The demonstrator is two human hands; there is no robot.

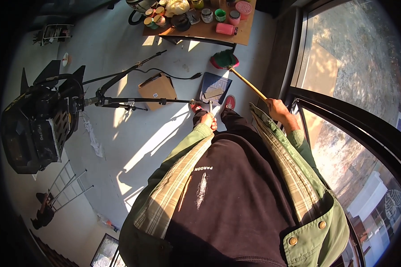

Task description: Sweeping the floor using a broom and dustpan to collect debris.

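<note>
My left hand [208, 121] is closed around the upright pale handle of a dark blue-grey dustpan [217, 80], which is on the floor just in front of my red shoes [229, 103]. A flat beige piece [213, 93] lies in the pan. My right hand [278, 110] grips a long yellow broom handle [247, 82]; its green-and-red bristle head [224, 59] rests on the floor beyond the pan, to the right. A cardboard box [153, 89] lies left of the dustpan, close to a black stand's pole and a cable.
A wooden table [196, 33] with several jars stands ahead. A large black lamp-like fixture on a stand [35, 124] fills the left, its legs and cable [173, 74] reaching across the floor. A metal ladder [69, 184] is lower left. Black-framed glass [334, 62] runs along the right.
</note>
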